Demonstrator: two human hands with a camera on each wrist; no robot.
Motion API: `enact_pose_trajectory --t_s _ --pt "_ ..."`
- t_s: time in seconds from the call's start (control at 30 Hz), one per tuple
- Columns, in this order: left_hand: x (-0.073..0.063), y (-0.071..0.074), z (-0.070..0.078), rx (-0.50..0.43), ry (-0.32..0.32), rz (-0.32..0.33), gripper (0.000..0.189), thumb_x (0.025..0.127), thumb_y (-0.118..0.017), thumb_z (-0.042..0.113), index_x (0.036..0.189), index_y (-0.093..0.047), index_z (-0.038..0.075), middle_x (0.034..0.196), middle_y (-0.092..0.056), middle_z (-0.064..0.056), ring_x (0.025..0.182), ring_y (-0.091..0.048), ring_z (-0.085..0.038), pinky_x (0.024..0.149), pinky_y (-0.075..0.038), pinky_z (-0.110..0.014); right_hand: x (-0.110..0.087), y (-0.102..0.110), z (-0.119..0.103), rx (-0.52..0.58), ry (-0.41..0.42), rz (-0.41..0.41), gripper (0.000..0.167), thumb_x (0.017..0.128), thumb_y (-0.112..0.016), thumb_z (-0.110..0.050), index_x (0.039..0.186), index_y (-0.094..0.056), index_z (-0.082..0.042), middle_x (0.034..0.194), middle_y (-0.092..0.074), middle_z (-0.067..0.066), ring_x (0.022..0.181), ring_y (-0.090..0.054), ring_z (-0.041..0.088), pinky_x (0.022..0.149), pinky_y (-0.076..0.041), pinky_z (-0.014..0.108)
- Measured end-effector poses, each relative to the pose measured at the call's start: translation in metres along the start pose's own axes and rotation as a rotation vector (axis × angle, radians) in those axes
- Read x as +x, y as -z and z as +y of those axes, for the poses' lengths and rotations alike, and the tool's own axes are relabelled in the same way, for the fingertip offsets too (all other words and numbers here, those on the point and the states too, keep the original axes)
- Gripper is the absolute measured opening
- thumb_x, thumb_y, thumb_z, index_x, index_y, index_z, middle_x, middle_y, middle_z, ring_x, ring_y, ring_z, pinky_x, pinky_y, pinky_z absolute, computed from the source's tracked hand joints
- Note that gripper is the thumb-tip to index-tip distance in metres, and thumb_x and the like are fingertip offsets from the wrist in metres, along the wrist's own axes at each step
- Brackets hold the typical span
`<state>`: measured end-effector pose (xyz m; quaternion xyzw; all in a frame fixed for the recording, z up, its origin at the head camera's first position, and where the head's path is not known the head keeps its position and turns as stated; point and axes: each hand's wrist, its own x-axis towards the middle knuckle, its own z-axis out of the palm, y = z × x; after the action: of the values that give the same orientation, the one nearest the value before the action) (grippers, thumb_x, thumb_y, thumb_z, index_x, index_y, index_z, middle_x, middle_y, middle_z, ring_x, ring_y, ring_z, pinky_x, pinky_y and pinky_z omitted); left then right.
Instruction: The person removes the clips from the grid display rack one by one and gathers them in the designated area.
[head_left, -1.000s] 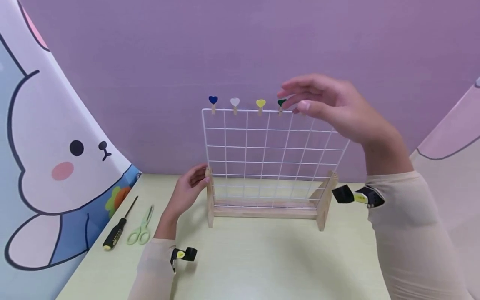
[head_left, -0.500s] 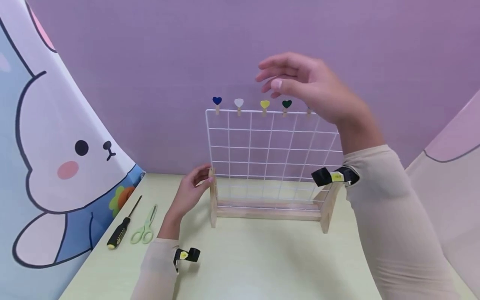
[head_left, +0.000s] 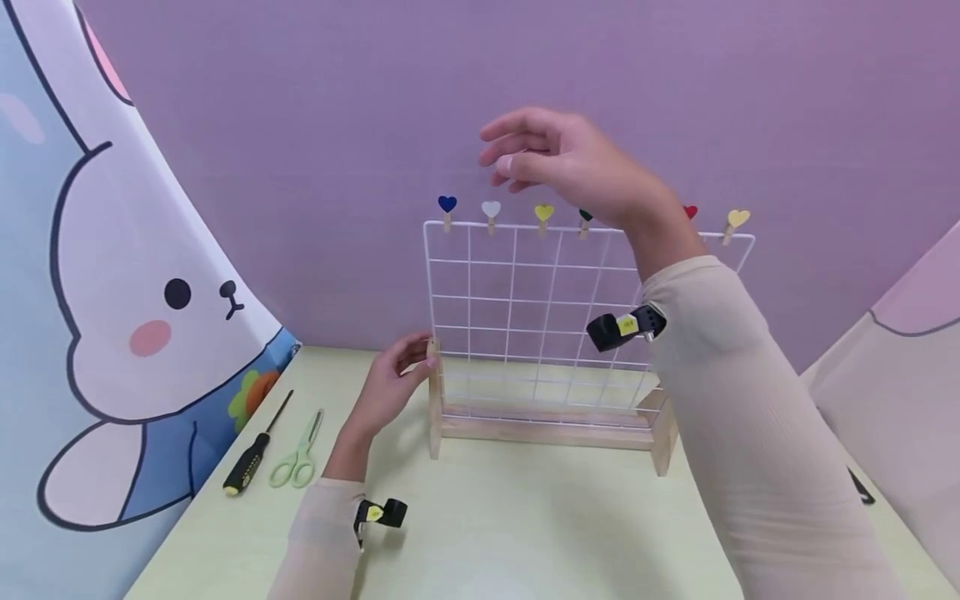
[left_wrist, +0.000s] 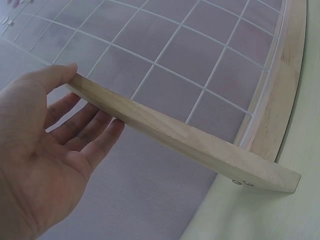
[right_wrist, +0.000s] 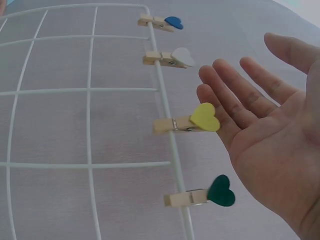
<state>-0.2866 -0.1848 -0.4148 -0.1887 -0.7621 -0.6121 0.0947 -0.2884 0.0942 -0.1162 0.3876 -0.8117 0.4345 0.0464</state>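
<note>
Left hand (head_left: pixel 388 385): pinching the upper end of the left upright (left_wrist: pixel 187 137), thumb one side, fingers the other. Right hand (head_left: pixel 558 158): fingers loosely bent, holding nothing, above the clips (right_wrist: pixel 184 125). Hands well apart.

Rack (head_left: pixel 511 297): standing on the table (head_left: pixel 510 517), right of left hand, below right hand. Probably light, fairly stiff; wire likely to flex a little. Best taken by uprights or crossbar (head_left: pixel 547 430), not by wire. Bare wood, so likely decent grip. Clips probably easy to knock askew.

Upright: flat pale plank, visible grain, two metal screws (left_wrist: pixel 248 183) near foot. Grid (right_wrist: pixel 89 90): thin smooth white wire, roughly square cells. Clips: small wooden pegs, spring wire, flat coloured hearts, along top rail; some hidden behind right wrist.

Left of left hand: green scissors (head_left: pixel 298 461), then screwdriver (head_left: pixel 255 454), black-yellow handle, slim shaft. Beyond both hands: plain purple backdrop (head_left: pixel 337 208).
</note>
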Motion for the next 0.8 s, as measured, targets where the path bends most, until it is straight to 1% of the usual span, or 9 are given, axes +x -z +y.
enact_pose_trajectory --t_s 0.07,0.17,0.27,0.37,0.47,0.57,0.67,0.8 --pt "0.001 0.0 0.0 0.004 -0.001 0.002 0.049 0.101 -0.066 0.01 0.146 -0.052 -0.001 0.135 -0.064 -0.021 0.123 -0.061 -0.023 0.098 -0.054 -0.016 0.004 -0.001 0.001 -0.024 -0.003 -0.004 0.039 0.105 -0.054 -0.02 0.143 -0.055 -0.01 0.13 -0.068 0.006 0.113 -0.068 0.02 0.106 -0.054 0.035" --pt "0.0 0.001 0.001 0.009 0.002 0.007 0.048 0.101 -0.066 0.009 0.146 -0.052 -0.001 0.135 -0.064 -0.021 0.123 -0.06 -0.026 0.098 -0.054 -0.016 0.008 -0.002 0.003 -0.021 -0.017 -0.016 0.038 0.105 -0.054 -0.019 0.142 -0.056 -0.009 0.131 -0.068 0.008 0.112 -0.068 0.02 0.107 -0.054 0.036" --pt "0.0 0.001 0.002 0.006 0.009 0.01 0.048 0.1 -0.066 0.008 0.146 -0.053 0.0 0.135 -0.064 -0.022 0.124 -0.06 -0.029 0.098 -0.054 -0.016 0.013 -0.005 0.002 -0.029 -0.05 -0.041 0.038 0.105 -0.057 -0.021 0.141 -0.057 -0.01 0.132 -0.067 0.009 0.113 -0.068 0.019 0.109 -0.053 0.037" --pt "-0.001 0.0 0.002 -0.002 0.018 0.012 0.047 0.1 -0.066 0.007 0.145 -0.053 0.002 0.135 -0.064 -0.022 0.126 -0.06 -0.031 0.098 -0.054 -0.015 0.018 -0.008 0.002 -0.042 -0.078 -0.067 0.037 0.104 -0.059 -0.021 0.14 -0.058 -0.01 0.133 -0.067 0.01 0.115 -0.067 0.021 0.11 -0.053 0.038" --pt "-0.001 -0.001 0.002 -0.002 0.021 0.007 0.048 0.101 -0.066 0.009 0.146 -0.053 0.003 0.136 -0.063 -0.021 0.128 -0.059 -0.032 0.099 -0.054 -0.016 0.022 -0.011 0.003 -0.049 -0.102 -0.089 0.037 0.103 -0.06 -0.02 0.139 -0.059 -0.01 0.131 -0.068 0.008 0.115 -0.067 0.021 0.11 -0.053 0.037" --pt "-0.001 -0.002 0.002 0.002 0.019 0.002 0.048 0.101 -0.066 0.01 0.147 -0.052 0.003 0.136 -0.063 -0.021 0.129 -0.059 -0.032 0.1 -0.054 -0.016 0.027 -0.013 0.003 -0.066 -0.121 -0.115 0.036 0.102 -0.06 -0.017 0.137 -0.061 -0.011 0.129 -0.069 0.007 0.113 -0.068 0.018 0.108 -0.053 0.034" --pt "-0.002 -0.003 0.002 0.004 0.016 0.006 0.048 0.101 -0.066 0.01 0.147 -0.052 0.002 0.136 -0.063 -0.021 0.129 -0.059 -0.031 0.1 -0.053 -0.015 0.033 -0.015 0.002 -0.1 -0.123 -0.144 0.034 0.102 -0.058 -0.014 0.136 -0.062 -0.01 0.127 -0.071 0.007 0.112 -0.069 0.016 0.103 -0.055 0.031" --pt "-0.001 -0.006 0.004 -0.004 0.006 0.003 0.048 0.101 -0.066 0.009 0.146 -0.052 0.001 0.136 -0.063 -0.021 0.128 -0.059 -0.031 0.101 -0.054 -0.016 0.037 -0.017 0.002 -0.117 -0.11 -0.172 0.034 0.101 -0.059 -0.011 0.134 -0.063 -0.008 0.124 -0.072 0.007 0.113 -0.07 0.021 0.098 -0.057 0.029"
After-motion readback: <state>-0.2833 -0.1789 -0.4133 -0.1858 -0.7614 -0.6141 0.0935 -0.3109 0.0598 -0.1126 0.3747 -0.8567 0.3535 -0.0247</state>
